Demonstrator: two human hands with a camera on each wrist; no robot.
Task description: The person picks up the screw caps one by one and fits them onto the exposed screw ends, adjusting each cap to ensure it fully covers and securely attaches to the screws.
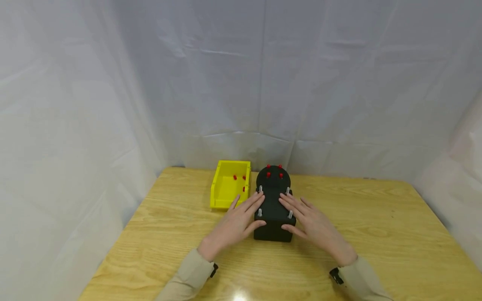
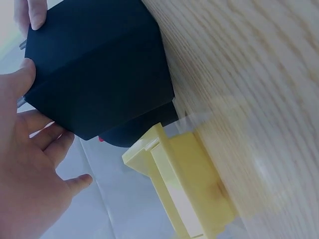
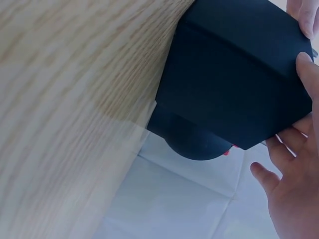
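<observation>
White sheets hang behind the wooden table (image 1: 376, 234), where a yellow bin (image 1: 226, 188) holding small red pieces sits just left of the black block (image 1: 273, 209). Left hand (image 1: 235, 223) and right hand (image 1: 314, 228) flank the block, fingers straight, thumbs against its front. It looks rigid, smooth and fairly solid, best gripped by its flat sides, clear of the metal pins (image 1: 290, 214) on top.

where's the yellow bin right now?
Head view: the yellow bin sits on the wooden table, just left of the black block, beyond the left hand.
</observation>
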